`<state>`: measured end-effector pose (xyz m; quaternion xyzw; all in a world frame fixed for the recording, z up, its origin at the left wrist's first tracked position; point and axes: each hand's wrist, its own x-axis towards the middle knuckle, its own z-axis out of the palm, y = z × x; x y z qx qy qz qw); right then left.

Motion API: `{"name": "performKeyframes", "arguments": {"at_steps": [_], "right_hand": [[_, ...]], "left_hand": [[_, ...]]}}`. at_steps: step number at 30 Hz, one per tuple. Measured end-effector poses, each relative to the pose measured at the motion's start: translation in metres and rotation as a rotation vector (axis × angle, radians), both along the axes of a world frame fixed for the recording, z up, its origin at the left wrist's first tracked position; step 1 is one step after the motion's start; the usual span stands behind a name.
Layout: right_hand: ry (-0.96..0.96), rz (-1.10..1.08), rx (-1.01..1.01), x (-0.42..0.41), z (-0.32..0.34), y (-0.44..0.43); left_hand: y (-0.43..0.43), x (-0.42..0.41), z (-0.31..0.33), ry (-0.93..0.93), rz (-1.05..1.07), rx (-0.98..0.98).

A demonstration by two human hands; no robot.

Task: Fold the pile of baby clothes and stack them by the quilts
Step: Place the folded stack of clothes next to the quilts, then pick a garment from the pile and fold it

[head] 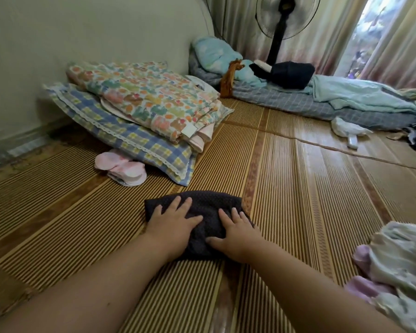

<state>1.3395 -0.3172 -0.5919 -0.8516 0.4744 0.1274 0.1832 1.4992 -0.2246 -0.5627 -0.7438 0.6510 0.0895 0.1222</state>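
Dark dotted garment (203, 205) pressed flat under both hands on the woven mat (298, 188).
Garment lay near the quilts (142, 99), on the camera side of the stack & apart from it. L hand (173, 222) lay flat on its left part w/ fingers straight & spread; R hand (238, 233) flat on its right part, fingers straight, thumb out. Neither curled round the cloth. Pink folded pieces (120, 167) sat just beside the quilts' front corner. Pile of baby clothes (399, 260) – unfolded – lay well apart from the quilts, far to their right. Fan (281, 32) stood beyond the quilts, to the right.
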Motion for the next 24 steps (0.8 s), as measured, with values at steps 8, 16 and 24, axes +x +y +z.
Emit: {"name": "performKeyframes", "arguments": {"at_steps": [8,16,24], "right_hand": [[-0.132,-0.071,-0.145,0.001,0.013,-0.044],[-0.284,-0.135,-0.362,-0.134,0.070,0.036],[-0.256,-0.377,-0.576,-0.292,0.113,0.099]], "left_hand": [[-0.036,0.012,0.000,0.154,0.113,-0.112],[-0.020,-0.111,0.024,0.396,-0.108,-0.313],[0.012,-0.275,0.047,0.508,-0.453,-0.343]]}}
